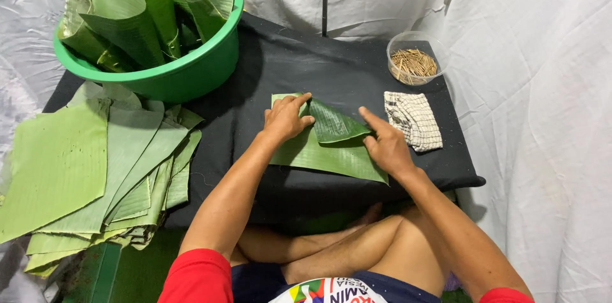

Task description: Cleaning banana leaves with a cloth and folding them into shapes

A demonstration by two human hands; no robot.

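A green banana leaf piece (325, 153) lies on the black cloth-covered table (287, 67) in front of me, with its upper right part folded over into a flap. My left hand (285, 117) presses flat on the leaf's upper left corner, fingers spread toward the fold. On the right, my right hand (384, 142) holds the edge of the folded flap, its index finger stretched along the fold.
A green plastic basin (191, 67) holding several folded leaf cones stands at the back left. A stack of flat banana leaves (95, 169) lies at the left. A clear bowl of small wooden sticks (414, 61) and a checked cloth (413, 120) sit at the right.
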